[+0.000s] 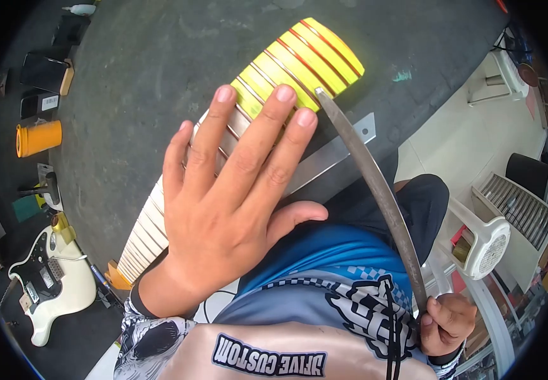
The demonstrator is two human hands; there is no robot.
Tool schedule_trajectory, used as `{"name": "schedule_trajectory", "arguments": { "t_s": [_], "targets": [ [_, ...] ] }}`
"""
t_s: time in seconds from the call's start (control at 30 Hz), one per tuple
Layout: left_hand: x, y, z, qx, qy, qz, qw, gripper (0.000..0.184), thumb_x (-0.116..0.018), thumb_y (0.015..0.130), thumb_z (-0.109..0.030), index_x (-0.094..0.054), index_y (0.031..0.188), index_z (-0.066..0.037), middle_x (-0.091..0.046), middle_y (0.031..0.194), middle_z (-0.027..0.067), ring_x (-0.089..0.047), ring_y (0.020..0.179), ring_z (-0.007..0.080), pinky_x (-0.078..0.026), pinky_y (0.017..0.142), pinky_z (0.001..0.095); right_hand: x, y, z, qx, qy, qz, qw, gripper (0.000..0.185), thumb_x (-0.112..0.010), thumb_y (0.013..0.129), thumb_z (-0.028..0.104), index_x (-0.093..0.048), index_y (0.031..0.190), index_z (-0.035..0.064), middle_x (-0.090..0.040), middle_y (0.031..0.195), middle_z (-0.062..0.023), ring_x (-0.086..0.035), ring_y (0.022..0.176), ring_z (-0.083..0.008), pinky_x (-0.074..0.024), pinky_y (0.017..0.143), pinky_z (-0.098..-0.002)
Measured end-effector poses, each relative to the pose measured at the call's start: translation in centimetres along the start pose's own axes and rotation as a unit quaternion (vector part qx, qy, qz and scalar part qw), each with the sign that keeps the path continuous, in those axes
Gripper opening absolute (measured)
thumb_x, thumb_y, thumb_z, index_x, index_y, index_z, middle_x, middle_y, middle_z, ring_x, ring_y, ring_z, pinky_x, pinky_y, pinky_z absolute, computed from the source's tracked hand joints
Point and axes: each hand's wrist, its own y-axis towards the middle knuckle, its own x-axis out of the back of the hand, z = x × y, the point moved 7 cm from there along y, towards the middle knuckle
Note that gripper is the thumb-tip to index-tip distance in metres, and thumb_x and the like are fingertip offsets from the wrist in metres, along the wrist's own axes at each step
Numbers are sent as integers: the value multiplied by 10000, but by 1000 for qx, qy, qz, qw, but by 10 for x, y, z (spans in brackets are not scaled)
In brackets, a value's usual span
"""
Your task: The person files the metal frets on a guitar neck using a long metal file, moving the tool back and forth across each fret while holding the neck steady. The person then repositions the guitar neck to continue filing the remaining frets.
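A guitar fretboard lies slantwise on the dark work surface. Its frets show between strips of tape, bright yellow tape at the upper end and pale tape lower down. My left hand rests flat over the middle of it, fingers spread, hiding part of the frets. Low at the right, my right hand is closed round the lower end of a long, narrow metal file. The file's tip is at the edge of the yellow-taped part, near one fret; whether it touches is unclear. Beside the fretboard lies a flat metal strip with a hole in its end.
On the dark work surface, a white electric guitar body lies at lower left. An orange container and a dark phone-like device sit along the left. White plastic stools stand on the floor at right.
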Motion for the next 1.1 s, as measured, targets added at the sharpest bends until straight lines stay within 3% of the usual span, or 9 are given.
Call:
{"name": "schedule_trajectory", "arguments": {
  "t_s": [0.33,0.6,0.67,0.73,0.8,0.9,1.0,1.1],
  "targets": [
    [1,1,1,-11,-15,20,1000,850,-487,905,-736,-576,1454,-94,-546,1501,116,-459,1400,390,-397,1045,474,-6,6,8,14,-38,8,999,468,-658,782,28,-739,1240,76,-555,585,-51,-518,455,-208,-408,492,-324],
    [1,1,3,-2,-48,21,999,912,-519,881,-740,-553,1456,-33,-544,1498,147,-453,1411,399,-393,1060,481,-31,92,30,26,-34,30,999,532,-650,709,-59,-743,1225,34,-634,627,-81,-556,476,-217,-436,526,-298],
    [1,1,4,-2,-56,22,998,924,-528,874,-742,-545,1460,-27,-544,1495,157,-456,1408,403,-390,1065,487,-43,124,38,74,-41,15,996,499,-677,705,-56,-753,1195,6,-606,576,-78,-556,428,-153,-447,436,-273],
    [2,1,6,-2,-60,22,998,933,-533,870,-743,-540,1464,-25,-544,1493,163,-459,1404,405,-388,1068,490,-54,150,44,42,-41,44,997,454,-636,800,-95,-723,1239,-14,-642,635,-81,-574,501,-145,-416,525,-244],
    [2,1,6,-4,-61,21,998,936,-536,868,-745,-537,1467,-27,-544,1492,165,-463,1401,406,-388,1070,491,-63,173,46,56,-11,41,998,430,-616,838,-95,-712,1252,-25,-643,632,-66,-567,495,-112,-417,513,-235],
    [2,2,5,-4,-56,21,998,940,-537,866,-749,-533,1470,-28,-545,1489,166,-467,1398,406,-388,1071,492,-61,169,37,10,65,34,997,398,-594,887,-78,-696,1270,-37,-640,617,-45,-555,476,-81,-420,489,-225],
    [1,0,5,-4,-57,18,998,942,-539,862,-752,-534,1471,-33,-550,1482,165,-467,1397,406,-385,1077,491,-37,132,16,-11,93,11,996,458,-641,784,-93,-736,1224,-12,-664,600,-88,-590,469,-103,-427,469,-222],
    [2,1,5,-4,-53,15,998,933,-541,859,-755,-546,1463,-43,-553,1475,170,-469,1395,405,-383,1084,490,-4,69,-3,-14,73,5,997,411,-684,768,17,-758,1172,14,-619,582,-82,-534,410,-163,-397,429,-268]
  ]
}}
